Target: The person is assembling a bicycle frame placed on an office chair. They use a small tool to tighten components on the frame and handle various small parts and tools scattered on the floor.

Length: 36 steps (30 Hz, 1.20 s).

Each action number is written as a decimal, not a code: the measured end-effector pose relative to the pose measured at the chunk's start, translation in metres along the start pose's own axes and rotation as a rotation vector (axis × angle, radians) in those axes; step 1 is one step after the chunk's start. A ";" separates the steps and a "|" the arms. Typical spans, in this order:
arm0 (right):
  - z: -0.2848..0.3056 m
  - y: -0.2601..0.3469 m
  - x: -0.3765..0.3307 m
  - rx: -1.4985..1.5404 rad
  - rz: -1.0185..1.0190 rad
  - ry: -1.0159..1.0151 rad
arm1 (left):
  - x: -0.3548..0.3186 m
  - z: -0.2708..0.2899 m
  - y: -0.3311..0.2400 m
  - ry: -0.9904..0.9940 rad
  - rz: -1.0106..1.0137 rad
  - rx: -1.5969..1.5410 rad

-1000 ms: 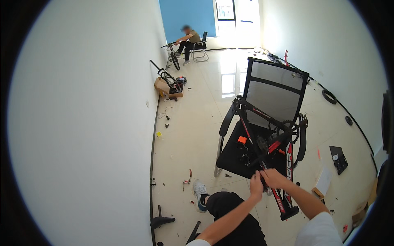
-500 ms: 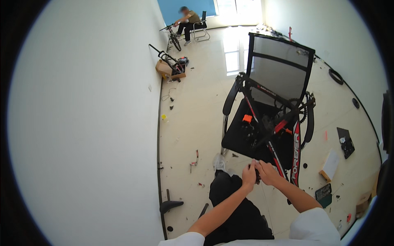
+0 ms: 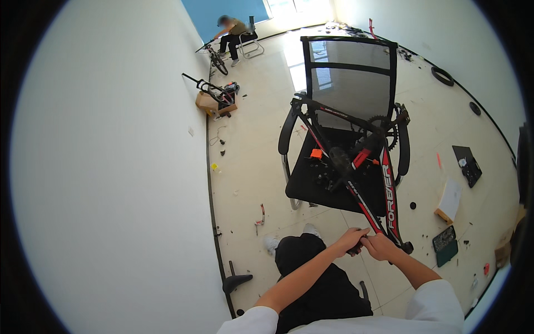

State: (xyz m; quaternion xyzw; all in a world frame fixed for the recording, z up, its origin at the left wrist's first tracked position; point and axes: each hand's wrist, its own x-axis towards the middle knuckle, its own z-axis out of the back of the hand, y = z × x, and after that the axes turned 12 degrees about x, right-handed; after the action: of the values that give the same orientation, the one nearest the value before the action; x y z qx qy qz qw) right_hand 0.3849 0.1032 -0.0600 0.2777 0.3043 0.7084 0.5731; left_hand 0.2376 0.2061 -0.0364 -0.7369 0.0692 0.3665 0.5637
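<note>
My left hand and my right hand meet just above my knees, fingers closed together. Between them is a small dark part, mostly hidden by the fingers, so its kind cannot be made out. Right beyond my hands, a black, red and white bicycle frame lies across the armrests and seat of a black mesh chair. A chainring with crank shows at the frame's right side. On the seat rest an orange item and several small dark parts.
A bicycle saddle lies by the left wall. Beyond it stands a cardboard box with a fork. On the right are an open black case, a white box and a tool case. A person sits far off beside a bicycle.
My view has shifted, so the chair and frame appear further left. My hands have come down a little, nearer the frame's lower end, still closed together. My feet have shifted.
</note>
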 end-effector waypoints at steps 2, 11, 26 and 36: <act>-0.003 0.004 -0.010 0.166 -0.028 -0.118 | 0.003 -0.007 -0.005 0.021 -0.024 0.033; 0.047 0.017 -0.037 1.415 -0.620 -0.435 | 0.031 -0.048 -0.039 0.091 -0.273 -0.075; 0.055 0.028 0.009 1.377 -0.738 -0.161 | 0.011 -0.021 -0.032 -0.056 -0.226 -0.236; 0.019 0.042 0.074 1.275 -0.652 0.271 | -0.024 0.043 0.014 -0.208 -0.142 -0.173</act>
State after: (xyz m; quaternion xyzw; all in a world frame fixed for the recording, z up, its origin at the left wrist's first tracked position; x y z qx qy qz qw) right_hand 0.3575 0.1712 -0.0129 0.3628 0.7933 0.2150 0.4391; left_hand 0.1936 0.2313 -0.0365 -0.7438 -0.0738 0.4048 0.5268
